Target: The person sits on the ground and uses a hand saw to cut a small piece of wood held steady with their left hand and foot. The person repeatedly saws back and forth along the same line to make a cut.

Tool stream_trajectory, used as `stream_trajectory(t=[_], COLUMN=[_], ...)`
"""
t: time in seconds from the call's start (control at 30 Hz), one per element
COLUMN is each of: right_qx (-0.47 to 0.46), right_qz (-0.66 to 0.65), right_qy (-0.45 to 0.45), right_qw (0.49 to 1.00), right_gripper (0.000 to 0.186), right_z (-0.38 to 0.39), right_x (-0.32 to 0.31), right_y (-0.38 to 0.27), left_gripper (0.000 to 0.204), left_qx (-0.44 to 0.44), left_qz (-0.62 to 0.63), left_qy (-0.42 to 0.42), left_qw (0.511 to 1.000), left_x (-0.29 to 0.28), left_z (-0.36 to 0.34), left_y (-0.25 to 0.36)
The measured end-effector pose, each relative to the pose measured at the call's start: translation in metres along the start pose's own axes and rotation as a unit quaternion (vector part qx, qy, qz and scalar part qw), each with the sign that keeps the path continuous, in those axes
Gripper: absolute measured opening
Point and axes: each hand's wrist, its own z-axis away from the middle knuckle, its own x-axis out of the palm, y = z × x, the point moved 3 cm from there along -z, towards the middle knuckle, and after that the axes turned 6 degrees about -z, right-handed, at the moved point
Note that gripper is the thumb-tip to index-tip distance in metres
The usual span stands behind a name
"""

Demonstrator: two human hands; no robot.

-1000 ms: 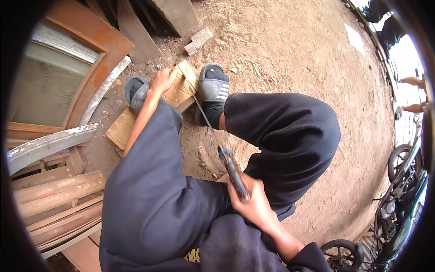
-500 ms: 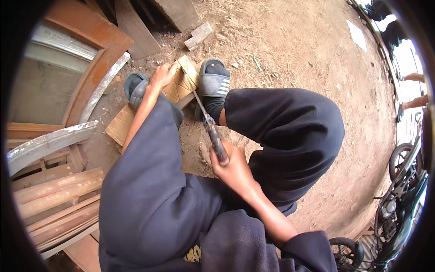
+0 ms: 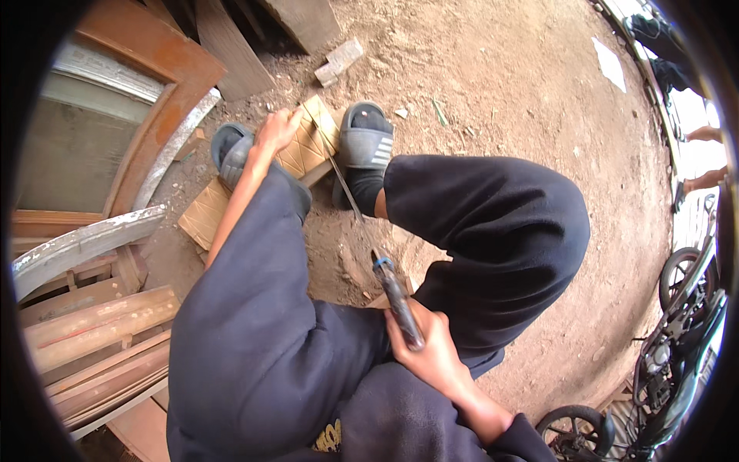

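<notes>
A pale wooden board (image 3: 305, 157) with scored diagonal lines lies on the ground between my feet. My left hand (image 3: 277, 131) grips its far edge with closed fingers. My right hand (image 3: 431, 339) is closed around the dark, mottled handle of a hand saw (image 3: 397, 302) with a blue band at its neck. The saw's thin blade is seen nearly edge-on and reaches across the board; its teeth cannot be made out. My left sandaled foot (image 3: 233, 150) rests across the board, and my right sandaled foot (image 3: 368, 142) is close against its right end.
At the left stand a framed wooden panel (image 3: 165, 115) and stacked timber (image 3: 104, 323). A small block (image 3: 339, 61) lies beyond the board, near leaning planks (image 3: 231, 50). Motorcycles (image 3: 662, 362) and other people's legs (image 3: 697, 181) are along the right edge.
My right hand has drawn the saw back toward my body and slightly right, so less blade lies over the board. My left hand and the board stay about where they were.
</notes>
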Motion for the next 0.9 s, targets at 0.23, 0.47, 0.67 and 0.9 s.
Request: stream_trajectory(t=[0.23, 0.47, 0.67, 0.9], right_qx=[0.001, -0.012, -0.006, 0.032], right_qz=[0.017, 0.022, 0.001, 0.010], right_qy=[0.027, 0.014, 0.022, 0.013], right_qw=[0.999, 1.000, 1.000, 0.999], right_gripper=[0.015, 0.010, 0.011, 0.022], right_z=[-0.047, -0.016, 0.013, -0.030], right_x=[0.021, -0.001, -0.013, 0.004], right_y=[0.003, -0.004, -0.018, -0.001], left_gripper=[0.062, 0.062, 0.062, 0.064], left_qx=[0.009, 0.010, 0.007, 0.015], left_qz=[0.014, 0.024, 0.011, 0.016], left_qy=[-0.020, -0.024, 0.006, -0.002], left_qw=[1.000, 0.999, 1.000, 1.000], left_x=[0.019, 0.011, 0.018, 0.015], left_z=[0.002, 0.000, 0.001, -0.002], left_y=[0.015, 0.005, -0.005, 0.004])
